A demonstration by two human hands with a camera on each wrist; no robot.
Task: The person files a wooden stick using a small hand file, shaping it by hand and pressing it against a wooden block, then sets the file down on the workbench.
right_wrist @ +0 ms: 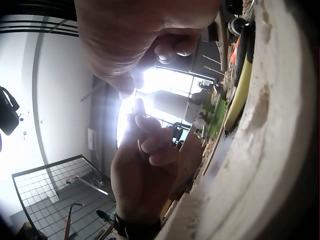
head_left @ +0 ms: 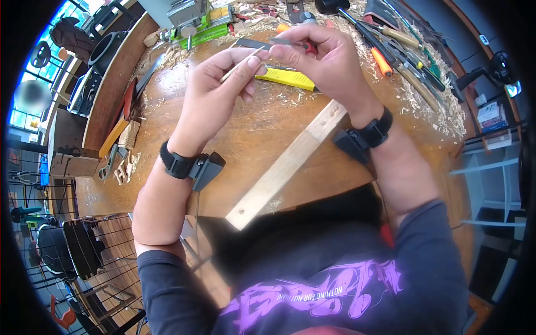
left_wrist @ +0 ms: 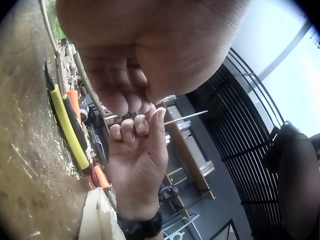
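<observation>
My left hand [head_left: 215, 92] pinches a thin pale wooden stick [head_left: 240, 66] between thumb and fingers. Close beside it, my right hand [head_left: 329, 58] holds a thin, flat grey strip [head_left: 281, 41], much of it hidden by the fingers. The fingertips of both hands meet above the bench. In the left wrist view, the slim strip [left_wrist: 187, 117] sticks out past the right thumb. Below the hands lies a yellow-handled tool [head_left: 287, 78]. Under the right wrist, a long pale wooden board [head_left: 290, 162] with holes near its ends slants toward the bench's front edge.
Wood shavings cover the back of the wooden bench [head_left: 245, 134]. A green and metal clamping device [head_left: 204, 33] stands at the back. Long-handled tools [head_left: 413, 67] are heaped at the right. A raised wooden edge [head_left: 120, 72] and scrap pieces line the left.
</observation>
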